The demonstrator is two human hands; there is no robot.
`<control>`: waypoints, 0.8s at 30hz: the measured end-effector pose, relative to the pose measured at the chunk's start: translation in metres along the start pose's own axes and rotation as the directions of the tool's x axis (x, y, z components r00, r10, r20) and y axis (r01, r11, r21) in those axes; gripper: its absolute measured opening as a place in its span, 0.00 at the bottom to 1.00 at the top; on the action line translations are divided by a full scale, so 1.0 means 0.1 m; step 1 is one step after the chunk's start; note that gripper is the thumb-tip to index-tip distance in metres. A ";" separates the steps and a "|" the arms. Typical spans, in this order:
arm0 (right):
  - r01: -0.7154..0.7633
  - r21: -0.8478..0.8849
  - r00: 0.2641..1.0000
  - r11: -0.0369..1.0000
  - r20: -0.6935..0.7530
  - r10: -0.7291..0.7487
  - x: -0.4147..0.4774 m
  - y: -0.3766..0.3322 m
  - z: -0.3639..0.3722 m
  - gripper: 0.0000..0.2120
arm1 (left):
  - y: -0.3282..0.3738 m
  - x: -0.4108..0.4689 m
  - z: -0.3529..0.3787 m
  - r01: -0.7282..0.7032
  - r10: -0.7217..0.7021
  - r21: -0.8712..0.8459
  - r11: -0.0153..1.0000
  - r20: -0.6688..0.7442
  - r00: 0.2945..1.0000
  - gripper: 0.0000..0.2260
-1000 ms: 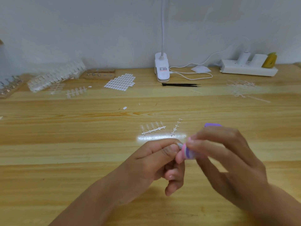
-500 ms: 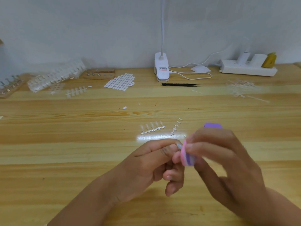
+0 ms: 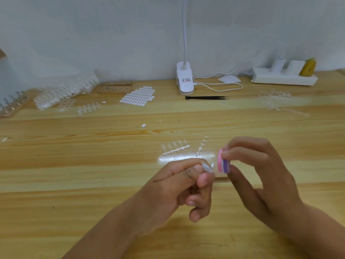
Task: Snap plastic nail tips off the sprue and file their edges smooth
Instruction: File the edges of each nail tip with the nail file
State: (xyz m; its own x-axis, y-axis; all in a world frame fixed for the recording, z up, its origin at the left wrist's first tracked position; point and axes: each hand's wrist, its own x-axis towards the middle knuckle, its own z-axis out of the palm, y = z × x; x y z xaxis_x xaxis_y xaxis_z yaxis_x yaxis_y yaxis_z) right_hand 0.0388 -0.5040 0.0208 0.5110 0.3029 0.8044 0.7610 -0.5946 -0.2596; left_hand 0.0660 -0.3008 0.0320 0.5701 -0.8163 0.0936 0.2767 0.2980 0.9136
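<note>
Centrally, left hand pinched a clear nail tip, long axis pointing frame-right at the file block, right hand gripped that block upright just beside it, sprue strips lay above, open table across the bottom.

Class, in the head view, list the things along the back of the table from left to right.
Wooden rack → clear tray of nail tips → sheet of white stickers → white clip lamp base → white power strip.
</note>
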 end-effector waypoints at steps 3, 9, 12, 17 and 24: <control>0.114 0.000 0.993 0.993 -0.024 -0.114 -0.02 -0.11 0.03 0.13 | -0.02 -0.01 0.02 0.017 -0.017 -0.031 0.999 -0.003 1.000 0.14; 0.015 -0.043 1.000 0.999 -0.024 -0.016 -0.03 0.00 -0.01 0.14 | 0.01 0.00 -0.01 -0.003 0.003 -0.010 1.000 -0.017 1.000 0.12; 0.123 -0.016 0.991 0.992 -0.046 -0.123 -0.04 -0.11 0.04 0.13 | 0.00 -0.01 0.00 0.018 -0.017 -0.050 0.999 0.022 1.000 0.12; -0.040 -0.061 0.999 0.997 -0.035 0.038 -0.01 0.08 0.03 0.15 | 0.05 -0.01 -0.01 0.028 -0.027 0.038 0.999 -0.014 1.000 0.12; 0.041 -0.047 0.998 0.998 0.040 -0.039 -0.05 0.00 0.01 0.15 | -0.01 0.03 0.02 -0.044 0.167 0.408 0.912 -0.271 0.948 0.11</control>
State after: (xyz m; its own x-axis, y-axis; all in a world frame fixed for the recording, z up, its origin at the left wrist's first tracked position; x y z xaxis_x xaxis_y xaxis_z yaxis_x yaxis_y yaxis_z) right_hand 0.0371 -0.5045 0.0163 0.4966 0.3555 0.7919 0.7615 -0.6163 -0.2009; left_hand 0.0661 -0.3043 0.0319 0.7964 -0.5896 0.1343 -0.0885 0.1061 0.9904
